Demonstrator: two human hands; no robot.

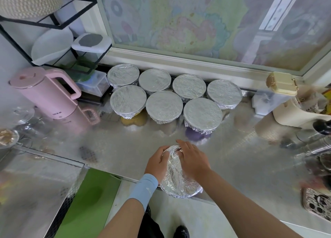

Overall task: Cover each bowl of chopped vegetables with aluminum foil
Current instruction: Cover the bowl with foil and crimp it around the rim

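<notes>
Head view: your left hand (157,163) and right hand (194,161) are both on the near bowl (180,182), which sits at the front edge of the steel counter (125,148), partly overhanging it; foil (172,168) wraps the whole top and sides, so nothing of the bowl's contents or its own wall can be seen. Your left fingers are curled over the left rim, pressed into the foil; your right palm lies on the top with the fingers bent down over the far rim, close together; the fingertips of both hands are tucked into the crinkles and hard to separate. A blue sleeve (143,189) covers your left wrist. Well behind, against the window ledge, stand seven covered bowls (163,106), four in the back row and three in front, touching or nearly so; their contents are hidden too. A pink kettle (48,92) stands at the left; a phone (317,203) is cut off by the right edge, and things around it are blurred.
</notes>
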